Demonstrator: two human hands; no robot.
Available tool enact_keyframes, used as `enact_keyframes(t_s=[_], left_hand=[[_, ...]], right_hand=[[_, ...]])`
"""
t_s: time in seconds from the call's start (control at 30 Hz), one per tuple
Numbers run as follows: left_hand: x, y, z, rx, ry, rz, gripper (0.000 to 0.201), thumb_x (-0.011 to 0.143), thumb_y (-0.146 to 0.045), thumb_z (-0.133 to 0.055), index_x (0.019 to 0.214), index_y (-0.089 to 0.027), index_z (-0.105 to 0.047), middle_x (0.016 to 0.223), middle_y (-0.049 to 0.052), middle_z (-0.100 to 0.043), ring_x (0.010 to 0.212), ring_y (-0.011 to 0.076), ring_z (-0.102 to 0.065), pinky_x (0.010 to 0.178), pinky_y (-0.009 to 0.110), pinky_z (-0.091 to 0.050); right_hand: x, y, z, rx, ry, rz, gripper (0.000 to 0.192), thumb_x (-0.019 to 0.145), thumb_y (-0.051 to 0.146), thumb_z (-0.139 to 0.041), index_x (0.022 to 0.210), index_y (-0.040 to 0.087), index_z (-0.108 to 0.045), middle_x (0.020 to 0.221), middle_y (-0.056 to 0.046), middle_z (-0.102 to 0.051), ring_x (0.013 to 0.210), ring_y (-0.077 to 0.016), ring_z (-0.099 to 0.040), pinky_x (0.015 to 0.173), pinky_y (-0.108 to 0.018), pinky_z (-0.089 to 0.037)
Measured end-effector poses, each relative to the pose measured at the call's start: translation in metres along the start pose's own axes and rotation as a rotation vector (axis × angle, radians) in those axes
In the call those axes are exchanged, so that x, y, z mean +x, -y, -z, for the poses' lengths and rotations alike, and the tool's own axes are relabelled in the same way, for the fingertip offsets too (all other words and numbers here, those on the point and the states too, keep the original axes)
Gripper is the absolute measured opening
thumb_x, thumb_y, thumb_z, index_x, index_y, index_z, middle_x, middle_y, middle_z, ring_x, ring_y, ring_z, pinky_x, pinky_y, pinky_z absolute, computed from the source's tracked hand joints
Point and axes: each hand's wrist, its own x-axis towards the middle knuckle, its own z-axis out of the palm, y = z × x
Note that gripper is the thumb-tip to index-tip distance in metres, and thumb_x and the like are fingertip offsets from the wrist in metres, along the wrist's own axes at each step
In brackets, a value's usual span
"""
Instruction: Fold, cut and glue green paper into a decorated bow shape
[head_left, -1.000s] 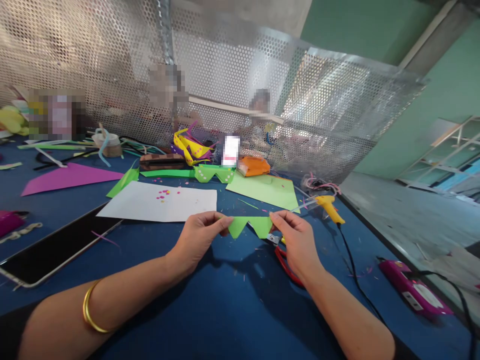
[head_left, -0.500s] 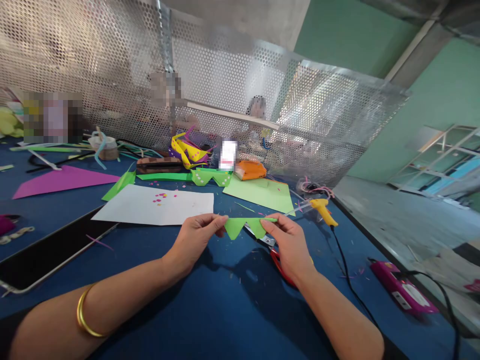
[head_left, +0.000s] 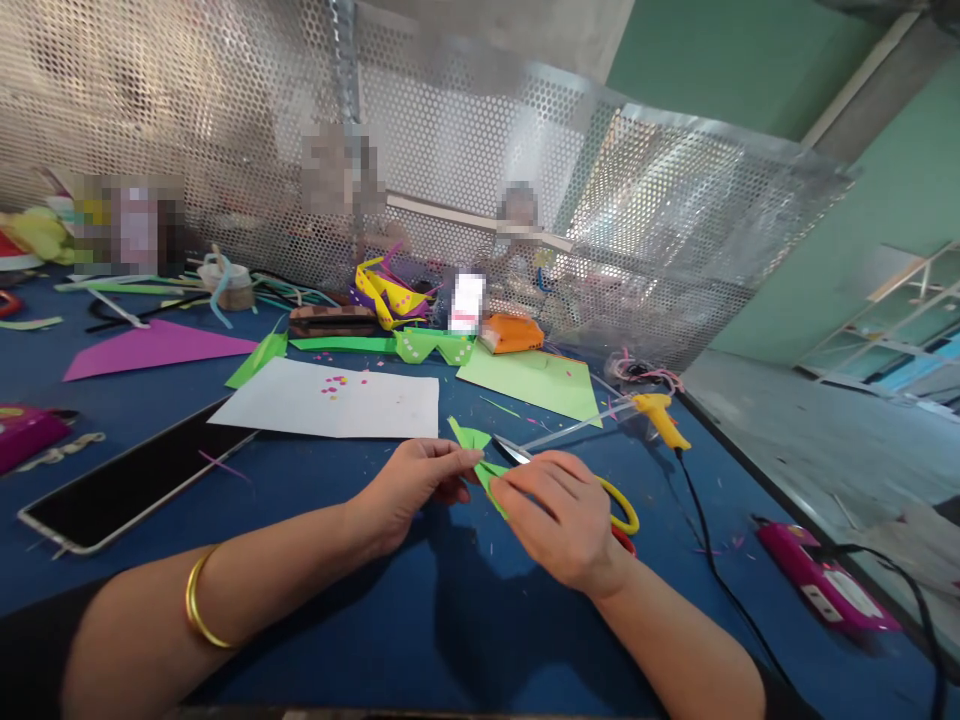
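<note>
My left hand (head_left: 417, 482) and my right hand (head_left: 557, 518) meet over the blue table (head_left: 465, 620), both pinching a small green zigzag paper piece (head_left: 478, 455) between their fingertips. The piece is bunched up, and only its upper points show above my fingers. Scissors (head_left: 600, 490) with yellow and red handles lie on the table just behind my right hand, blades pointing left. A gold bangle sits on my left wrist.
A white sheet (head_left: 330, 400) with pink bits, a light green sheet (head_left: 536, 378), a purple sheet (head_left: 150, 350) and a dark tablet (head_left: 135, 480) lie around. A yellow glue gun (head_left: 660, 418) with a black cord and a pink device (head_left: 825, 590) sit right. A perforated metal screen (head_left: 450, 160) stands behind.
My hands have come together, folding the stretched green zigzag strip into a small bunch. My right hand moved left over it, uncovering the scissor handles.
</note>
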Motion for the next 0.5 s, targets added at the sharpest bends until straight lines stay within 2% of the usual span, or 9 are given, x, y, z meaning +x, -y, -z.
enact_keyframes(t_s=[0.07, 0.17, 0.3, 0.37, 0.5], left_hand=[[0.002, 0.0, 0.001, -0.045, -0.039, 0.0, 0.038, 0.058, -0.045, -0.084, 0.066, -0.014, -0.065, 0.059, -0.002, -0.061, 0.051, 0.0085, -0.055, 0.055, 0.021, -0.039], [0.006, -0.001, 0.003, -0.054, -0.103, -0.047, 0.037, 0.058, -0.043, -0.083, 0.069, -0.013, -0.066, 0.063, -0.002, -0.063, 0.05, 0.0074, -0.055, 0.054, 0.021, -0.039], [0.007, -0.003, 0.004, 0.021, -0.138, -0.068, 0.036, 0.058, -0.043, -0.083, 0.07, -0.013, -0.068, 0.062, -0.002, -0.061, 0.047, 0.0072, -0.052, 0.051, 0.022, -0.039], [0.005, -0.003, 0.003, 0.057, -0.122, -0.066, 0.036, 0.057, -0.044, -0.084, 0.066, -0.013, -0.067, 0.057, -0.003, -0.058, 0.046, 0.0075, -0.05, 0.05, 0.022, -0.038], [0.003, -0.001, 0.001, 0.12, -0.07, -0.045, 0.033, 0.06, -0.042, -0.083, 0.063, -0.014, -0.067, 0.055, -0.003, -0.056, 0.046, 0.0073, -0.05, 0.048, 0.021, -0.035]], right_hand=[[0.0, 0.0, -0.002, 0.018, 0.064, 0.018, 0.027, 0.086, 0.006, -0.062, 0.112, 0.013, -0.064, 0.096, -0.01, -0.073, 0.091, -0.0193, -0.066, 0.087, -0.036, -0.05], [0.0, -0.006, -0.002, 0.063, 0.072, -0.09, 0.033, 0.089, 0.009, -0.061, 0.121, 0.013, -0.059, 0.108, -0.013, -0.07, 0.1, -0.0214, -0.063, 0.088, -0.036, -0.05], [-0.002, -0.015, 0.003, 0.116, 0.007, -0.26, 0.005, 0.092, 0.015, -0.057, 0.091, 0.018, -0.061, 0.074, -0.004, -0.066, 0.07, -0.0165, -0.06, 0.068, -0.03, -0.05], [-0.007, -0.016, 0.007, 0.112, 0.01, -0.296, 0.015, 0.095, 0.016, -0.053, 0.081, 0.019, -0.057, 0.065, -0.002, -0.061, 0.062, -0.0151, -0.055, 0.066, -0.029, -0.048], [-0.02, -0.011, 0.015, 0.05, 0.023, -0.248, 0.026, 0.094, 0.023, -0.057, 0.069, 0.021, -0.051, 0.056, 0.003, -0.054, 0.052, -0.0122, -0.048, 0.079, -0.036, -0.048]])
